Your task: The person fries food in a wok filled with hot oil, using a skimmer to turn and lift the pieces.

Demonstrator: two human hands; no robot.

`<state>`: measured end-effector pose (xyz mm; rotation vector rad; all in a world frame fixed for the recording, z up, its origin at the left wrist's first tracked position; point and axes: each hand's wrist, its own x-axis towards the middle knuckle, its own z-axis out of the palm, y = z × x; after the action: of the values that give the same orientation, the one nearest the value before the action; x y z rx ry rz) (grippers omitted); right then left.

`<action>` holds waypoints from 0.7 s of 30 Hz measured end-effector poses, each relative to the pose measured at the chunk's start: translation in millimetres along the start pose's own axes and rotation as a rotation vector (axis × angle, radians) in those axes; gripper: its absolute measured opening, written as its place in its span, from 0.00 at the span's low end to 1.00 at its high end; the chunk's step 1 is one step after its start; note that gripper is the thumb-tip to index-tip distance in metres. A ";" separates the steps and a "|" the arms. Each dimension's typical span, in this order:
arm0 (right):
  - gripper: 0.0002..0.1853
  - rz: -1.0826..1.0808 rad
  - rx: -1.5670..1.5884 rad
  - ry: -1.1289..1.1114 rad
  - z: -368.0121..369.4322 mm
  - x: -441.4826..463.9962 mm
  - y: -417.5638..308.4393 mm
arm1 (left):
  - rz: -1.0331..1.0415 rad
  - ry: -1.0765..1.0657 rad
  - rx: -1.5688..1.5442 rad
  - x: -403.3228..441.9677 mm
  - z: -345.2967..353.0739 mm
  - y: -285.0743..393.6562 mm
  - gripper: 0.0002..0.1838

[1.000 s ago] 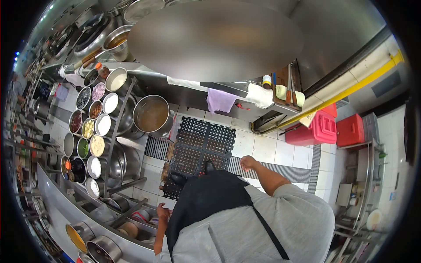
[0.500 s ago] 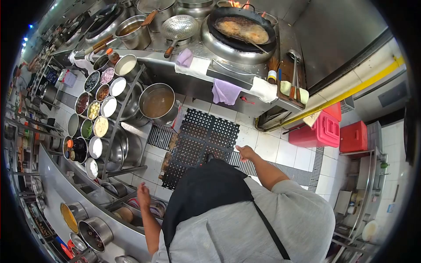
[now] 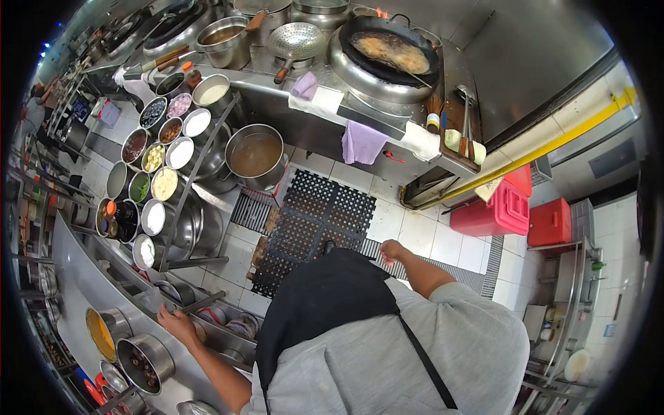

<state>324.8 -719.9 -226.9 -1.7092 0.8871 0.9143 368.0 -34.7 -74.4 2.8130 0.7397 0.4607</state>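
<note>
My left hand [image 3: 177,325] reaches over the edge of the steel counter [image 3: 77,277], with its fingers stretched out and nothing visible in them. Just beyond its fingertips is a clear plastic bag [image 3: 147,300]. To its left stand a steel pot with dark pieces inside [image 3: 162,354] and a pot of yellow-orange contents [image 3: 119,319]. My right hand [image 3: 392,252] hangs in the air above the floor grate [image 3: 449,274], apart from any object. Its fingers are loosely curled, and I see nothing in them.
A wok [image 3: 387,28] with food frying in oil sits on the stove, flame behind it. A big pot of brownish liquid [image 3: 254,158] stands near the black rubber mat [image 3: 297,232]. Several ingredient containers [image 3: 153,216] fill a rack at left. A red bin [image 3: 487,211] stands at right.
My left hand has moved left and down to the counter edge, its arm stretching out. My right hand has shifted slightly right and down. The view has shifted a little.
</note>
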 end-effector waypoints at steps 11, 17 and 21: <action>0.29 -0.068 -0.204 -0.025 32.2 -17.0 -61.1 | 0.055 0.037 -0.078 -21.8 -19.1 -7.7 0.23; 0.10 -0.130 -0.238 -0.049 16.8 13.1 -64.8 | -0.016 0.045 0.018 -38.3 -42.8 -4.9 0.23; 0.11 -0.113 -0.151 -0.106 3.6 31.3 -68.6 | -0.091 -0.082 0.049 -54.8 -42.9 -18.6 0.26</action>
<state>398.3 -702.8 -227.5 -1.8012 0.6589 1.0071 299.6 -41.8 -52.9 2.8092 0.8679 0.3146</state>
